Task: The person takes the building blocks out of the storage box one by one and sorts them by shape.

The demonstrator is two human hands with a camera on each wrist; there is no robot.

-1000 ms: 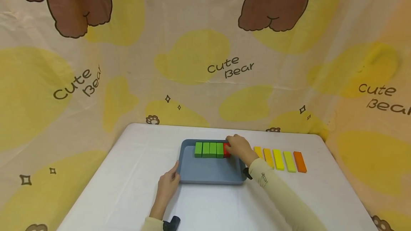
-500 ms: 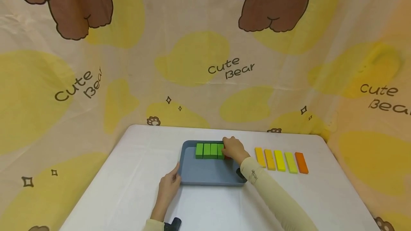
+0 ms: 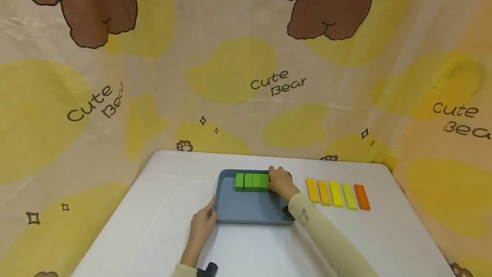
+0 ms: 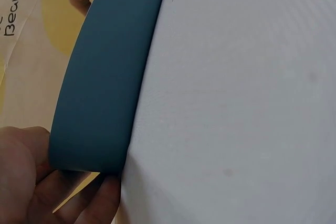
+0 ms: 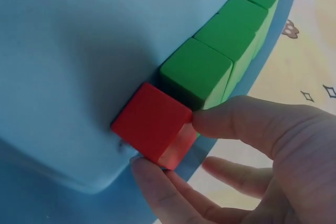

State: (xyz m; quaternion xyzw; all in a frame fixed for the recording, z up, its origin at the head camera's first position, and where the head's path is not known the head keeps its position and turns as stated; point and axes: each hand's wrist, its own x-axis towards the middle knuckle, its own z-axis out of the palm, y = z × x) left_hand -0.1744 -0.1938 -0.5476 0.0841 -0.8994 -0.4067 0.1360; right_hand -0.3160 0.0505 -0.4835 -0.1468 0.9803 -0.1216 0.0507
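My right hand [image 3: 282,182] pinches a red block [image 5: 152,121] between thumb and fingertips, over the back right part of a blue-grey tray [image 3: 246,208]. In the right wrist view the red block stands close beside the end of a row of several green blocks [image 5: 202,69] along the tray's wall. From the head view the hand hides the red block. My left hand [image 3: 203,222] grips the tray at its front left corner, thumb along the left rim; the left wrist view has its curled fingers [image 4: 100,203] at the tray's corner.
To the right of the tray, several flat blocks lie side by side on the white table [image 3: 153,225]: yellow-orange, yellow [image 3: 336,194], yellow-green and an orange one [image 3: 362,197] at the far end. A bear-print cloth [image 3: 223,72] hangs behind the table.
My right hand has shifted a little left toward the green row with the red block, which now hides behind the hand in the head view. My left hand stays at the tray.
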